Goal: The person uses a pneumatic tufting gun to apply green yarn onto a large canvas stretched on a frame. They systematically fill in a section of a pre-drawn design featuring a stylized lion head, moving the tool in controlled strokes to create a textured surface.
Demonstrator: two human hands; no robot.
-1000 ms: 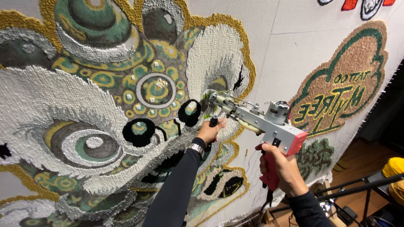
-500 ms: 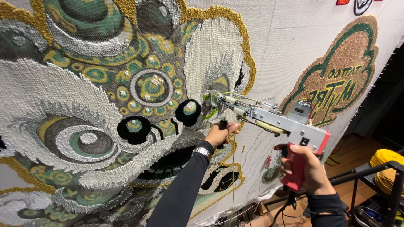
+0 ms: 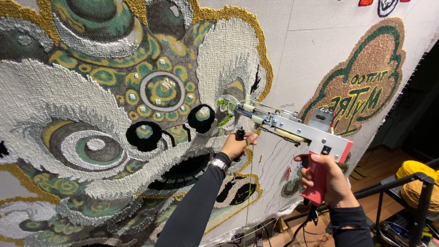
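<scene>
Gun (image 3: 292,128) shifted right/down since earlier frame. Right hand (image 3: 327,180) fisted on red grip; left hand (image 3: 235,145) clenched on front handle, steadying needle against cloth (image 3: 311,50).

We are seeing one tufting gun (image 3: 297,130), two hands, one large tufted canvas (image 3: 297,50), and two yellow yarn cones (image 3: 418,183).

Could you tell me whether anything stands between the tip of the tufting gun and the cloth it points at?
Nothing visible does: the tufting gun, held by the left hand and right hand, has its tip against the tufted cloth, with only green yarn there.
</scene>
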